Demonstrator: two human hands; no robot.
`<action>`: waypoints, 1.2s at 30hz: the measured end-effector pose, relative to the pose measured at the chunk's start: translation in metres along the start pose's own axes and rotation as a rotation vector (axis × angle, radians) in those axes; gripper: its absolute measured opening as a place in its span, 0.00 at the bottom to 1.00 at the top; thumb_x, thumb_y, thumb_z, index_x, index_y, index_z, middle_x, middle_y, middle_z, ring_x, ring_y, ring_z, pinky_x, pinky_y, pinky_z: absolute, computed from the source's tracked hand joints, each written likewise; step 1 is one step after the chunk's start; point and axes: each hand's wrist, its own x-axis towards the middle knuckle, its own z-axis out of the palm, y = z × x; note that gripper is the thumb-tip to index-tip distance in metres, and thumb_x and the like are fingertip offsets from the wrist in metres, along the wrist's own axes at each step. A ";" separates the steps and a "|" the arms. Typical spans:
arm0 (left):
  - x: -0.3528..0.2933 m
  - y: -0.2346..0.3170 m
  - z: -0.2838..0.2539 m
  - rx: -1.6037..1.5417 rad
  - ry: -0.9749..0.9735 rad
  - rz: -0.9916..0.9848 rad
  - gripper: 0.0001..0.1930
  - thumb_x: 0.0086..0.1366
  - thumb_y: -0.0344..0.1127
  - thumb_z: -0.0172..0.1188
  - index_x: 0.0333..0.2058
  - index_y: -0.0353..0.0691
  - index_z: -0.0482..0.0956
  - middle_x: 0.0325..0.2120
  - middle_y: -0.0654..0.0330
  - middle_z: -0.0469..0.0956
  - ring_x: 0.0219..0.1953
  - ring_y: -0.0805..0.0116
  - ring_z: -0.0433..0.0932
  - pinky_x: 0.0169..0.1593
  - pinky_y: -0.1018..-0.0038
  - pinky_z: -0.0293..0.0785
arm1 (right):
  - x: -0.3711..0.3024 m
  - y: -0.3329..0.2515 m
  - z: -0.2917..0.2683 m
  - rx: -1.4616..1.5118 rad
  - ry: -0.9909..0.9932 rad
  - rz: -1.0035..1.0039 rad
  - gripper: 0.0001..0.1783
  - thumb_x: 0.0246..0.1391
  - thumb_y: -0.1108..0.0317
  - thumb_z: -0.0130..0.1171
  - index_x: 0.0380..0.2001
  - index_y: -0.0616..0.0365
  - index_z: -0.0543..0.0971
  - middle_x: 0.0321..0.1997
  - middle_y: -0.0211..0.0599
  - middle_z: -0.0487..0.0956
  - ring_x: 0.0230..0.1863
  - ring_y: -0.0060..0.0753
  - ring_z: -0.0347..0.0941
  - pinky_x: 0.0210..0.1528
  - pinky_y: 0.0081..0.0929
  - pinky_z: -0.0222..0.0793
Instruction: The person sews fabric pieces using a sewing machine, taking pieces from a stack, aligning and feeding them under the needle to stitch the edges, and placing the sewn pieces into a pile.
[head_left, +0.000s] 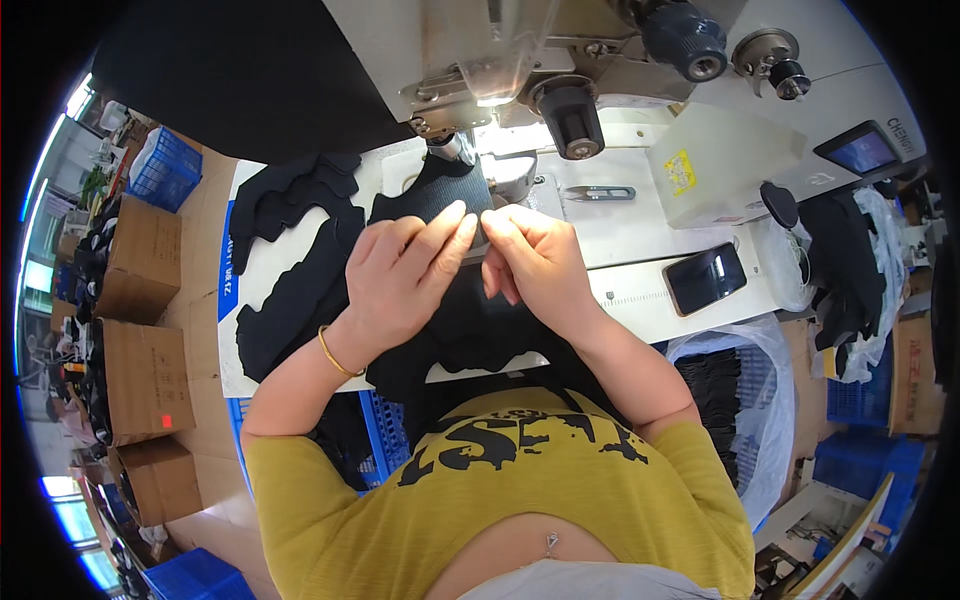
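Black fabric piece (435,190): on the sewing machine's pale bed, straight ahead of the hands, its far end at the presser foot (453,148)
Long axis: seems to run away from the person, toward the foot; the near end is hidden behind the fingers
Nearer hand: the left hand (400,275) overlaps the piece's near edge, while the right hand (535,265) sits just right of it
Left hand grip: fingers drawn together, tips on or over the fabric; whether they pinch it I cannot tell
Right hand grip: thumb and forefinger pressed together, other fingers curled under; anything between them is too small to tell
Fabric face: matte black, with a finely ribbed blue-grey panel (465,190)
Cloth below the wrists (480,330): soft, black, wavy-edged, near the table's front edge; whether it joins the piece I cannot tell
Cut pieces at left (290,310): flat, dull black, scalloped outlines, partly overlapping
Thread snips (600,193): slim, grey, well right of the fabric
Phone (705,278): glossy black slab, rounded corners
Plastic bag (768,410): clear, crinkled, around a dark layered stack (714,395)
Bangle (336,353): smooth, gold-coloured ring around the left wrist
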 end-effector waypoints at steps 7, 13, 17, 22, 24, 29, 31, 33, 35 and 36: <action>0.006 -0.026 0.014 0.022 0.026 -0.016 0.19 0.44 0.31 0.59 0.39 0.42 0.84 0.42 0.66 0.81 0.36 0.70 0.74 0.38 0.73 0.70 | 0.015 0.005 0.002 0.095 0.005 -0.038 0.14 0.66 0.65 0.50 0.29 0.60 0.77 0.14 0.31 0.75 0.11 0.13 0.61 0.15 0.14 0.54; 0.014 -0.047 0.027 0.050 0.079 0.011 0.14 0.48 0.32 0.62 0.37 0.44 0.85 0.37 0.69 0.81 0.35 0.69 0.75 0.37 0.73 0.69 | 0.006 0.009 0.002 0.072 0.002 -0.002 0.13 0.65 0.65 0.51 0.29 0.59 0.78 0.13 0.29 0.75 0.11 0.12 0.61 0.14 0.15 0.53; 0.015 -0.048 0.032 0.065 0.098 -0.004 0.11 0.51 0.31 0.63 0.35 0.44 0.85 0.37 0.69 0.81 0.35 0.70 0.75 0.37 0.74 0.69 | 0.001 0.007 0.000 0.044 0.003 0.022 0.13 0.65 0.65 0.51 0.32 0.61 0.79 0.14 0.31 0.75 0.11 0.11 0.61 0.16 0.13 0.53; 0.013 -0.054 0.024 -0.030 0.019 -0.108 0.15 0.57 0.39 0.63 0.42 0.42 0.82 0.38 0.61 0.80 0.38 0.63 0.76 0.42 0.68 0.71 | -0.015 0.020 -0.028 -0.497 0.106 -0.122 0.13 0.59 0.60 0.59 0.32 0.61 0.78 0.22 0.36 0.77 0.21 0.27 0.72 0.26 0.26 0.68; -0.011 -0.070 0.030 -0.143 0.005 -0.236 0.20 0.63 0.43 0.61 0.49 0.35 0.78 0.42 0.55 0.79 0.41 0.61 0.77 0.48 0.69 0.70 | -0.031 0.036 -0.046 -0.933 0.193 -0.299 0.16 0.56 0.58 0.63 0.34 0.62 0.78 0.27 0.40 0.78 0.28 0.35 0.76 0.31 0.32 0.72; -0.051 -0.081 0.073 -1.116 -0.214 -1.185 0.21 0.73 0.50 0.49 0.44 0.35 0.79 0.37 0.64 0.80 0.37 0.78 0.73 0.43 0.78 0.68 | -0.052 0.062 -0.058 -1.269 0.149 -0.004 0.27 0.46 0.53 0.70 0.40 0.65 0.77 0.40 0.44 0.72 0.45 0.46 0.70 0.43 0.39 0.70; -0.045 -0.076 0.072 -1.248 -0.210 -1.279 0.16 0.71 0.48 0.54 0.34 0.40 0.80 0.26 0.72 0.76 0.30 0.86 0.68 0.33 0.85 0.63 | -0.053 0.063 -0.054 -1.244 0.206 -0.084 0.26 0.45 0.55 0.71 0.40 0.66 0.76 0.40 0.42 0.71 0.45 0.45 0.70 0.44 0.38 0.69; -0.046 -0.087 0.051 -1.012 -0.181 -1.251 0.17 0.69 0.47 0.57 0.29 0.39 0.79 0.23 0.73 0.74 0.27 0.86 0.67 0.31 0.85 0.62 | -0.056 0.064 -0.048 -1.258 0.278 -0.204 0.26 0.42 0.59 0.73 0.39 0.66 0.76 0.40 0.40 0.70 0.44 0.42 0.69 0.44 0.36 0.67; -0.030 -0.096 0.015 -0.696 -0.126 -1.190 0.19 0.66 0.46 0.62 0.22 0.38 0.77 0.18 0.73 0.71 0.23 0.87 0.64 0.27 0.84 0.60 | -0.057 0.067 -0.050 -1.266 0.305 -0.203 0.25 0.42 0.60 0.73 0.38 0.65 0.75 0.39 0.40 0.70 0.44 0.42 0.69 0.44 0.35 0.66; -0.029 -0.101 -0.005 -0.594 -0.094 -1.176 0.19 0.65 0.44 0.63 0.20 0.38 0.76 0.16 0.72 0.70 0.21 0.86 0.63 0.25 0.83 0.59 | -0.058 0.068 -0.050 -1.267 0.330 -0.209 0.23 0.42 0.62 0.72 0.38 0.63 0.75 0.39 0.39 0.70 0.43 0.42 0.68 0.44 0.35 0.65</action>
